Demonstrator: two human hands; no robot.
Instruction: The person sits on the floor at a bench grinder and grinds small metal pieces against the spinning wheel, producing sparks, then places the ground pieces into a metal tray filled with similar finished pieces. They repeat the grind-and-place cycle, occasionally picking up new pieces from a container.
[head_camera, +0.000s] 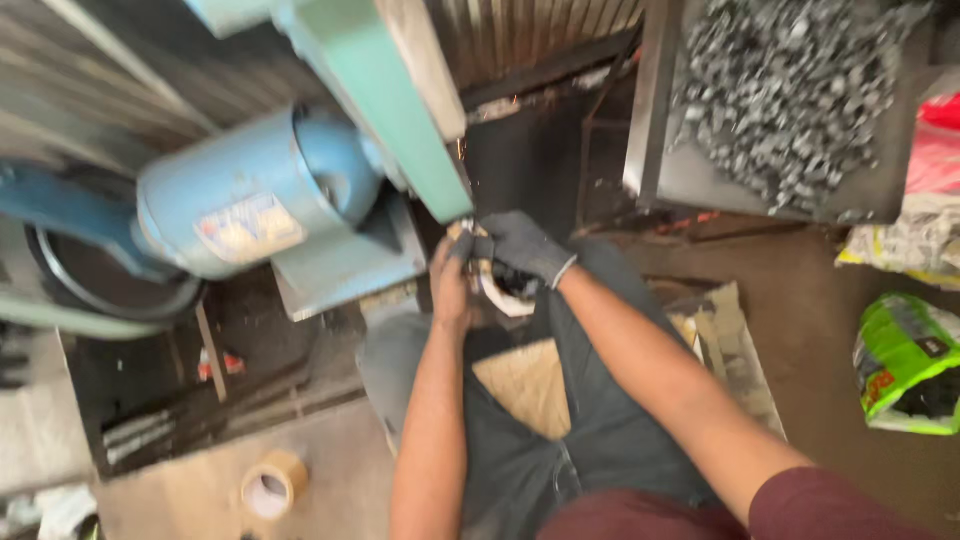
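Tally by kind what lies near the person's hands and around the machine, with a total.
Gloved right hand: 1
Bare left hand: 1
Small workpiece held at the machine: 1
Blue motor: 1
Green machine arm: 1
Tape roll: 1
Tray of grey metal pieces: 1
Green bag: 1
Total: 8

Corrugated metal wall (540, 35) behind, dusty brown floor (810, 320), a dark tray (700, 180) heaped with grey metal pieces (790, 90).
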